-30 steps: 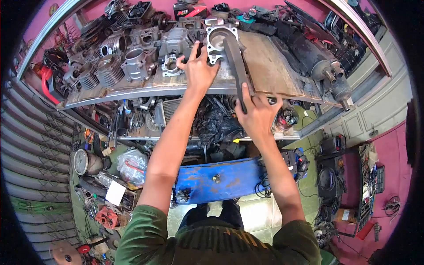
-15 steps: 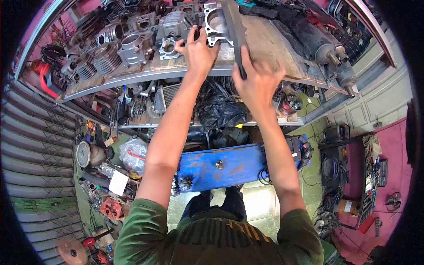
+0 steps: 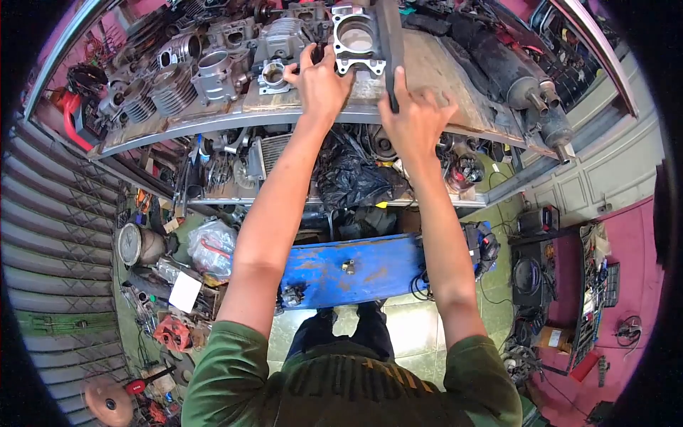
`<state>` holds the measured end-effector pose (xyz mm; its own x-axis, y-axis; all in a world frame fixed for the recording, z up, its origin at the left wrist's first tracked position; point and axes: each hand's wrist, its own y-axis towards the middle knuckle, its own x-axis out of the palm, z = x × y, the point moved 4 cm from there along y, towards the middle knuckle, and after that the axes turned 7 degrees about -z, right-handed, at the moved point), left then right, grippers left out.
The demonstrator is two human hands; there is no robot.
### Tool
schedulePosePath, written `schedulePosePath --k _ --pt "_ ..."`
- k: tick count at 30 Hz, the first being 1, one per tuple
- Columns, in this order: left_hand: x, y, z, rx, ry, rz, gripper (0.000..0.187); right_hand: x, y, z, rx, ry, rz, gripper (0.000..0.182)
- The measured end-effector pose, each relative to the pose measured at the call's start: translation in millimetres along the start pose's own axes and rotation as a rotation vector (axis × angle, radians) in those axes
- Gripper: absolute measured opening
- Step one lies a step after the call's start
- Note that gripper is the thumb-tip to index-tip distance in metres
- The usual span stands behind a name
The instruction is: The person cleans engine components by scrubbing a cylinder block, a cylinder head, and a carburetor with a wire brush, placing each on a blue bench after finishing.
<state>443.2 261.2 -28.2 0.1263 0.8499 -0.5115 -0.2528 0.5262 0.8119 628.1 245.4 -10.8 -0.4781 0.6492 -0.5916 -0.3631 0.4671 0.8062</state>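
A silvery metal cylinder block [image 3: 356, 37] with a round bore lies on the wooden shelf top. My left hand [image 3: 321, 84] is at its lower left edge, fingers bent and spread, a small round-mouthed metal part [image 3: 274, 74] just left of the fingertips. Right of the block stands a long dark flat bar [image 3: 390, 44], running away from me. My right hand [image 3: 418, 112] is at the bar's near end, with thumb and index finger on either side of it and the other fingers raised.
Several engine cylinders [image 3: 171, 91] fill the shelf's left side. Exhaust mufflers [image 3: 523, 85] lie at its right. A lower shelf holds a black plastic bag [image 3: 352, 174] and tools. Below is a blue bench [image 3: 348, 274] bearing a small brass-coloured part [image 3: 348, 267].
The dark bar has shifted right, and more of the block's round bore shows. My right hand has moved slightly right and its fingers are less blurred.
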Motion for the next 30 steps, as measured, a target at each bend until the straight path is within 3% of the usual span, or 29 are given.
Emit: schedulePosePath --k 2,5,8,9,13,14,17,19,23,28,30 --pt "2 7 0 0.01 0.012 -0.005 0.057 -4 -35 1 -0.037 -0.048 0.021 0.051" --pt "7 0 -3 0.004 0.003 -0.026 0.058 -15 -79 11 0.09 0.145 -0.108 0.049" --pt "5 -5 -1 -0.006 0.022 -0.017 0.061 -20 -44 13 0.08 0.154 0.065 0.049" --pt "3 -6 0 0.007 -0.005 0.01 0.061 -20 -29 11 0.131 0.151 0.002 0.048" --pt "-1 -7 3 -0.002 0.046 -0.018 0.062 3 -66 1 0.103 0.206 0.055 0.05" --pt "-3 -6 4 -0.01 0.051 -0.021 0.064 -2 -87 -3 0.19 0.196 -0.097 0.053" --pt "1 -9 2 0.012 0.086 -0.019 0.064 -4 -115 -2 0.267 0.286 -0.089 0.053" --pt "-2 -13 3 -0.009 0.043 0.001 0.064 -23 -99 -3 0.264 0.306 0.026 0.053" --pt "-13 -25 7 -0.035 0.042 -0.049 0.073 -35 -62 -24 0.153 0.267 -0.018 0.048" --pt "-33 -35 11 -0.008 -0.004 -0.082 0.077 -27 -74 -36 0.09 0.275 -0.009 0.052" --pt "-33 -35 9 -0.028 0.007 -0.189 0.073 -30 -80 -37 0.094 0.283 0.004 0.052"
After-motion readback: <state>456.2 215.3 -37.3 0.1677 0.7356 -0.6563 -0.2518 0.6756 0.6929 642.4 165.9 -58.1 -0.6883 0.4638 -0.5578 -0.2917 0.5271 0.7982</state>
